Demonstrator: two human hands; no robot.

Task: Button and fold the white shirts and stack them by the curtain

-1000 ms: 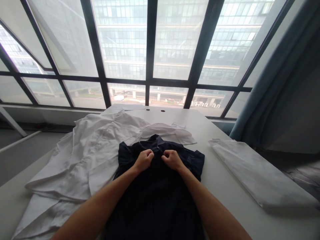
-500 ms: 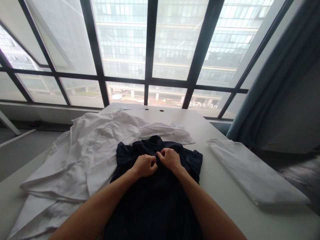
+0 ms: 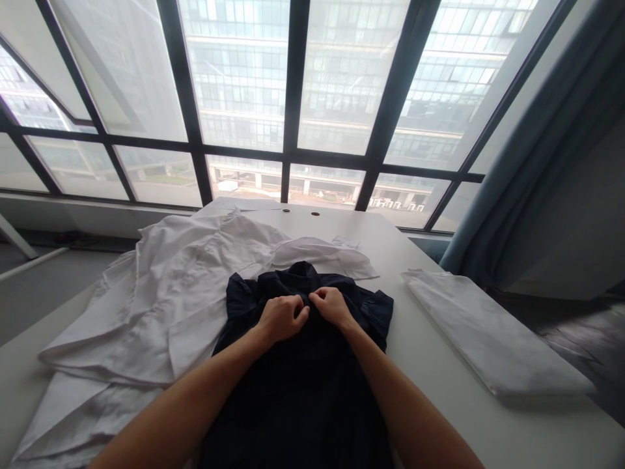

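A dark navy shirt [image 3: 303, 391] lies on the white table in front of me, its collar at the far end and its short sleeves out to the sides. My left hand [image 3: 282, 317] is closed at the middle of the shirt front, just below the collar. Close beside it on the right, my right hand [image 3: 332, 306] pinches the cloth near the collar opening. The fingertips of both hands meet the dark fabric along its centre line. Any button between them is too small or hidden to make out.
Rumpled white garments [image 3: 161, 293] cover the left of the table [image 3: 424, 358] and reach behind the shirt. A folded whitish item in clear plastic [image 3: 493, 332] lies at the right. Beyond the table are a large window [image 3: 332, 78] and a blue-grey curtain [image 3: 532, 150].
My left hand has shifted slightly, its thumb reaching nearer the right hand. My right hand stays at the shirt front, its fingers drawn a little closer together.
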